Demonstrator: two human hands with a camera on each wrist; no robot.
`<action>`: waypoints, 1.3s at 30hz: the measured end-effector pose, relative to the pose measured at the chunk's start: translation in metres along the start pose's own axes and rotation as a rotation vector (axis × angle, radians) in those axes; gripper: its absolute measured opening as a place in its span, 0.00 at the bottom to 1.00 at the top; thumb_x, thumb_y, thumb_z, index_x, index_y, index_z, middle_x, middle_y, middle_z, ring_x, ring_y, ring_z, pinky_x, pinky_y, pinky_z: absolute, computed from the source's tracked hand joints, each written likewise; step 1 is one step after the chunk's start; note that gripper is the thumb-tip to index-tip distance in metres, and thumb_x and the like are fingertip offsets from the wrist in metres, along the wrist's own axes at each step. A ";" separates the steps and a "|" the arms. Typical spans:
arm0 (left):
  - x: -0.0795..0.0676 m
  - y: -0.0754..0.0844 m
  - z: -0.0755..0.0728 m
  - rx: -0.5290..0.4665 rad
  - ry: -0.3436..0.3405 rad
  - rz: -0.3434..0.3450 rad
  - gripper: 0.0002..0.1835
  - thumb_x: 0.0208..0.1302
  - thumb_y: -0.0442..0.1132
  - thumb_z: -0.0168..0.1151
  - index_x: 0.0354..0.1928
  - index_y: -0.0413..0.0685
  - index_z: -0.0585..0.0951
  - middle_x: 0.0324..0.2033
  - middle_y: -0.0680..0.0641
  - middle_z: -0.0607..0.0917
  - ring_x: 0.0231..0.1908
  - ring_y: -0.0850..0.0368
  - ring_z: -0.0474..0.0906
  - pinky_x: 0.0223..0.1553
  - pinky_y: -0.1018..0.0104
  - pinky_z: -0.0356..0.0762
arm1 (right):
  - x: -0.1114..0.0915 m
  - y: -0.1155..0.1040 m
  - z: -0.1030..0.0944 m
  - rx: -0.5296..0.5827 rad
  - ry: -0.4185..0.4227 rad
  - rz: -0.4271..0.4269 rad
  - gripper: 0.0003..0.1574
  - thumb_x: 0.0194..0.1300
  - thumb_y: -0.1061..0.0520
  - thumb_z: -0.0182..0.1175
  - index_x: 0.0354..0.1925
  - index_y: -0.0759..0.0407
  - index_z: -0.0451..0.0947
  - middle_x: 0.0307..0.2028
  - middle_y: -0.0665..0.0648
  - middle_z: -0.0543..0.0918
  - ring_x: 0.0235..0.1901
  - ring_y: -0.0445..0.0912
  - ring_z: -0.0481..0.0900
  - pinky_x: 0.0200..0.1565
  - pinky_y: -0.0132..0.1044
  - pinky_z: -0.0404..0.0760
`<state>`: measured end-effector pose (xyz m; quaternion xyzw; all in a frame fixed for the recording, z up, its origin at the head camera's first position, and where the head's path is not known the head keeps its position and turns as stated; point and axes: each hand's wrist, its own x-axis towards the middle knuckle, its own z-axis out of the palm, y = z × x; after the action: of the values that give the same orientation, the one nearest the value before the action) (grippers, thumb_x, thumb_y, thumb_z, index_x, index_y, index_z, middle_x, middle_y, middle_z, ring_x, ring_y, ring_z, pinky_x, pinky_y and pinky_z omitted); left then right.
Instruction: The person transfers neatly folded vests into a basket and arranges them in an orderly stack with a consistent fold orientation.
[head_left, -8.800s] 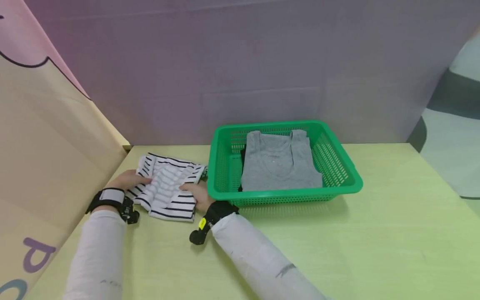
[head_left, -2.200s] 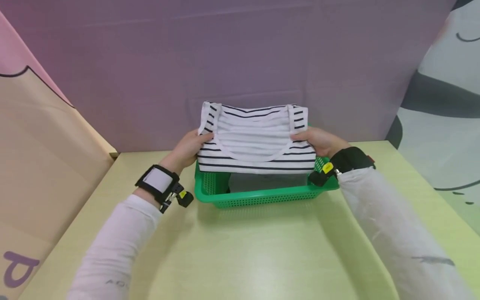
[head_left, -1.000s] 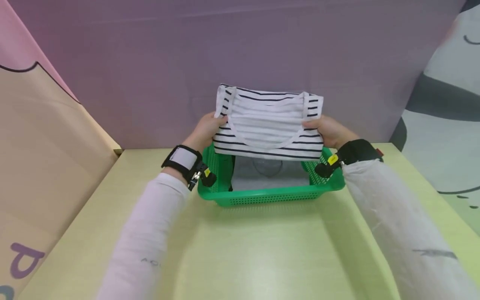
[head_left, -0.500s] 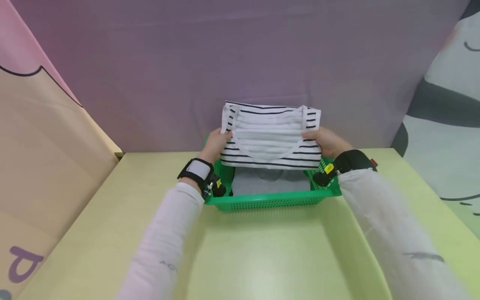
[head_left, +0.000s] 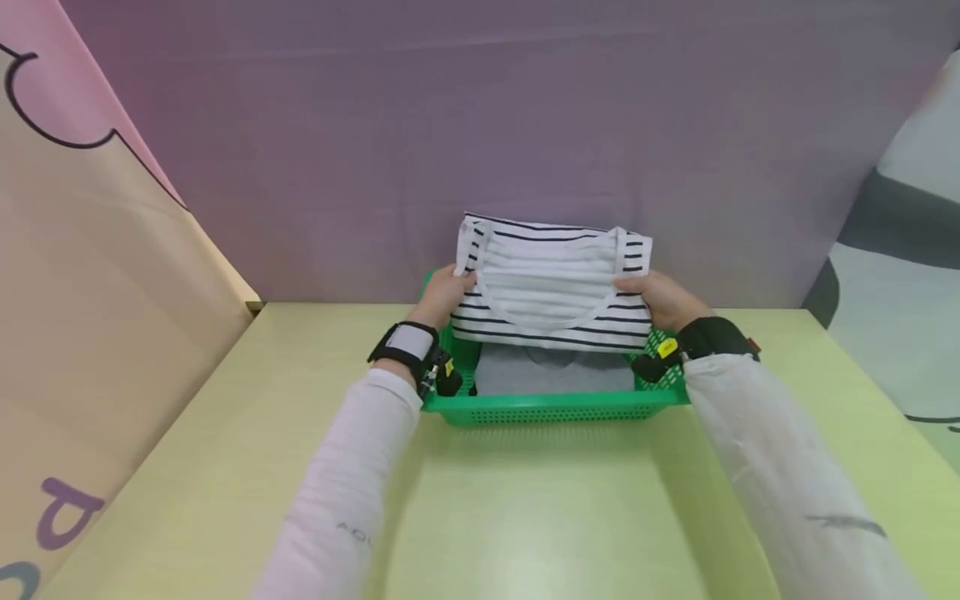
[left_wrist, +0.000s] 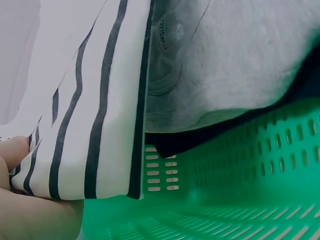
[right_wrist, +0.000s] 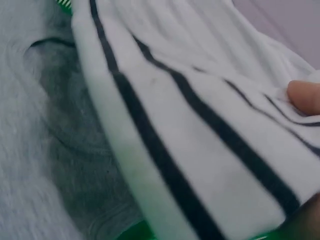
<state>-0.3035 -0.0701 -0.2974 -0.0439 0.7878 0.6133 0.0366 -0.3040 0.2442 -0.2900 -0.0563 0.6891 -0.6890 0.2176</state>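
A folded white tank top with black stripes (head_left: 551, 283) is stretched between both hands over the green basket (head_left: 555, 408). My left hand (head_left: 444, 298) pinches its left side, thumb on top and fingers beneath. On the right side my right hand (head_left: 667, 300) grips it the same way. Below the striped top, a folded grey tank top (head_left: 555, 375) lies in the basket. In the left wrist view a dark garment (left_wrist: 180, 142) shows under the grey one. The right wrist view shows the striped fabric (right_wrist: 200, 130) close over the grey cloth (right_wrist: 30, 150).
The basket stands at the back of a pale yellow-green table (head_left: 525, 500), near a purple-grey cloth backdrop (head_left: 450, 125). A cream printed cloth (head_left: 90, 292) borders the left side, and a printed sheet (head_left: 900, 250) hangs at the right.
The striped top lay on the table left of the basket; both hands have carried it right and over the basket. In the last second it has come down a little.
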 end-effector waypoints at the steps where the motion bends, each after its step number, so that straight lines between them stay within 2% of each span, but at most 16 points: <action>1: 0.000 -0.001 0.000 0.011 0.001 0.002 0.22 0.72 0.43 0.50 0.64 0.43 0.70 0.60 0.43 0.75 0.60 0.49 0.69 0.62 0.54 0.66 | 0.000 0.001 -0.001 -0.009 0.000 0.000 0.08 0.73 0.56 0.46 0.49 0.52 0.62 0.33 0.43 0.82 0.34 0.37 0.82 0.39 0.31 0.81; 12: 0.000 -0.003 0.001 0.139 -0.025 0.052 0.21 0.72 0.43 0.49 0.62 0.41 0.71 0.58 0.40 0.75 0.58 0.46 0.71 0.59 0.52 0.69 | -0.001 0.004 -0.006 -0.048 -0.014 -0.001 0.09 0.73 0.54 0.46 0.50 0.53 0.62 0.32 0.43 0.82 0.34 0.37 0.82 0.39 0.31 0.81; 18: -0.003 -0.003 0.000 0.166 -0.041 0.061 0.22 0.73 0.43 0.48 0.63 0.41 0.70 0.58 0.40 0.75 0.58 0.45 0.71 0.59 0.50 0.69 | -0.002 0.003 -0.004 -0.039 -0.022 0.001 0.09 0.73 0.55 0.46 0.50 0.54 0.62 0.32 0.44 0.82 0.33 0.38 0.82 0.38 0.31 0.81; 24: -0.003 -0.003 -0.001 0.189 -0.046 0.060 0.22 0.73 0.44 0.48 0.63 0.41 0.70 0.56 0.39 0.77 0.55 0.45 0.74 0.56 0.50 0.71 | -0.004 0.000 -0.002 -0.079 -0.014 0.022 0.10 0.73 0.54 0.46 0.50 0.53 0.61 0.32 0.43 0.82 0.33 0.37 0.82 0.38 0.30 0.81; 33: -0.003 -0.003 -0.001 0.214 -0.084 0.063 0.21 0.73 0.43 0.47 0.63 0.41 0.71 0.53 0.39 0.78 0.48 0.47 0.75 0.50 0.54 0.74 | -0.007 0.000 -0.003 -0.110 -0.070 0.056 0.11 0.74 0.52 0.44 0.50 0.56 0.62 0.32 0.44 0.83 0.33 0.37 0.83 0.38 0.31 0.81; 39: -0.002 -0.004 -0.002 0.204 -0.111 0.049 0.21 0.73 0.42 0.47 0.62 0.40 0.71 0.52 0.39 0.79 0.47 0.48 0.76 0.49 0.55 0.75 | -0.005 -0.002 0.000 -0.107 -0.071 0.067 0.12 0.74 0.52 0.44 0.52 0.54 0.60 0.33 0.43 0.82 0.35 0.37 0.83 0.40 0.31 0.81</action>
<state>-0.3012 -0.0729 -0.3006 0.0134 0.8437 0.5321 0.0696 -0.2995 0.2462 -0.2868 -0.0691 0.7181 -0.6411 0.2617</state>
